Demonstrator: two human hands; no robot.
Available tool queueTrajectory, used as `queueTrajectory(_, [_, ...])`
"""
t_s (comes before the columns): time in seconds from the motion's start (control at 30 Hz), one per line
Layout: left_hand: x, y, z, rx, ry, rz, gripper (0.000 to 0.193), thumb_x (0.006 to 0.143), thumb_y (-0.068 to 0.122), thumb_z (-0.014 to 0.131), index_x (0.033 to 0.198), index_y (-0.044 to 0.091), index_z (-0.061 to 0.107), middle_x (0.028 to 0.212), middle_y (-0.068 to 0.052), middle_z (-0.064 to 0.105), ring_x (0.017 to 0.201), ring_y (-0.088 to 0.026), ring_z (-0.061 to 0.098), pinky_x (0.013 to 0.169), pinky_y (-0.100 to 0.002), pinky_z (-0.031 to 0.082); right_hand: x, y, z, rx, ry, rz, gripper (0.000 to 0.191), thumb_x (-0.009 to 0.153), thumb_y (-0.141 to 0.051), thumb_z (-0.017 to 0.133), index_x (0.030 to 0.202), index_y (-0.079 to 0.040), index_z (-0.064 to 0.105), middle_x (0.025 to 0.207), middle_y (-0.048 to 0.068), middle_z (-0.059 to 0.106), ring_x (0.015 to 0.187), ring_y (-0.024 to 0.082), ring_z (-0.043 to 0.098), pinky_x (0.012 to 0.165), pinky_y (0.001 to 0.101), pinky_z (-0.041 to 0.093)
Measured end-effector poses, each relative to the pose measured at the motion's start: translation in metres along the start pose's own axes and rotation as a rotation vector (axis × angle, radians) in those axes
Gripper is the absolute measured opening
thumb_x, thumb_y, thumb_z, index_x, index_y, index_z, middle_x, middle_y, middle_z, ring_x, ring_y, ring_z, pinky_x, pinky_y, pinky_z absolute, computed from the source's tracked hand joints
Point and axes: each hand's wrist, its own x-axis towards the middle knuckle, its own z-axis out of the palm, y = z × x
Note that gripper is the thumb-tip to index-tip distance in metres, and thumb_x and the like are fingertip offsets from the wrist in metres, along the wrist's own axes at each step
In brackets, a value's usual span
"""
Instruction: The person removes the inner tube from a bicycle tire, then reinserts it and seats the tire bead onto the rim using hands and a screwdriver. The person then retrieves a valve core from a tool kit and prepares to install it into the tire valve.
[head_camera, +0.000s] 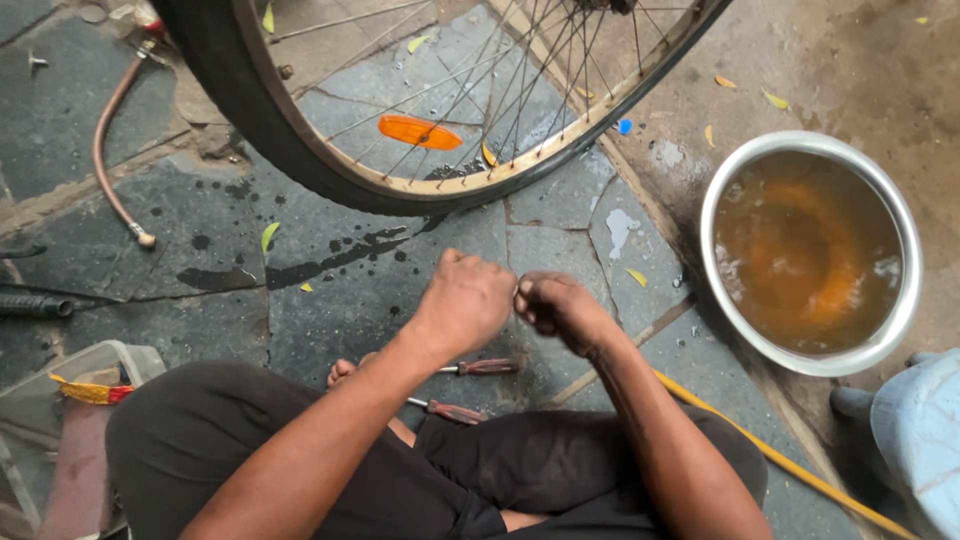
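My left hand (465, 303) and my right hand (560, 308) are closed and pressed close together above the slate floor, fingers pinched on something too small to make out. A bicycle wheel (300, 160) with spokes and an orange reflector (420, 131) stands just beyond them, its tyre partly off the rim. Two red-handled screwdrivers (487, 367) (452, 411) lie on the floor under my forearms, by my crossed legs.
A metal basin (905, 300) of brown water sits to the right. An air hose (108, 150) curves at left, a yellow hose (770, 455) runs lower right. A clear box (60, 420) is at lower left. Another person's knee (920, 430) shows at right.
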Motion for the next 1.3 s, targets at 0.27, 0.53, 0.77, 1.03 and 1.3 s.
queueTrajectory(0.27, [0.005,-0.005,-0.009,-0.135,0.012,-0.092,0.015,0.088,0.022,0.065,0.088,0.008,0.071,0.084,-0.012,0.072,0.087,-0.035,0.067,0.082,-0.052,0.044,-0.021,-0.026,0.019,-0.648,0.27,-0.433,0.028,0.092,-0.011,0.067,0.118,-0.002,0.068,0.103,0.003,0.073,0.092,0.011,0.067,0.082,0.0278,0.054])
queueTrajectory(0.53, [0.001,-0.009,0.0,-0.159,0.015,-0.082,0.015,0.089,0.022,0.065,0.089,0.008,0.07,0.085,-0.013,0.072,0.087,-0.036,0.067,0.082,-0.052,0.044,-0.016,-0.019,0.023,-0.564,0.331,-0.448,0.02,0.095,-0.012,0.071,0.111,-0.001,0.069,0.094,0.008,0.07,0.08,0.017,0.063,0.07,0.0331,0.053])
queueTrajectory(0.77, [0.004,-0.011,0.011,0.1,-0.123,-0.101,0.018,0.087,0.025,0.062,0.084,0.01,0.071,0.082,-0.013,0.073,0.083,-0.035,0.07,0.075,-0.055,0.045,-0.017,-0.027,0.028,-1.004,0.3,-0.45,0.048,0.093,-0.015,0.064,0.14,-0.01,0.057,0.085,0.015,0.072,0.077,0.032,0.069,0.074,0.0411,0.054])
queueTrajectory(1.03, [0.012,-0.003,-0.077,-0.01,0.068,-0.271,0.024,0.089,0.03,0.07,0.08,0.008,0.074,0.078,-0.016,0.072,0.078,-0.034,0.07,0.08,-0.051,0.049,-0.006,-0.022,0.047,-0.854,0.37,-0.691,0.026,0.094,-0.012,0.061,0.118,-0.007,0.067,0.102,0.012,0.078,0.096,0.027,0.074,0.087,0.035,0.055])
queueTrajectory(1.3, [-0.021,-0.052,-0.174,-0.103,1.004,-0.372,0.025,0.089,0.015,0.075,0.111,0.002,0.069,0.085,-0.011,0.067,0.091,-0.031,0.066,0.095,-0.044,0.046,0.01,-0.095,0.121,-0.237,0.434,-0.623,0.02,0.097,-0.012,0.066,0.108,0.003,0.073,0.092,0.013,0.072,0.081,0.019,0.065,0.076,0.0317,0.053])
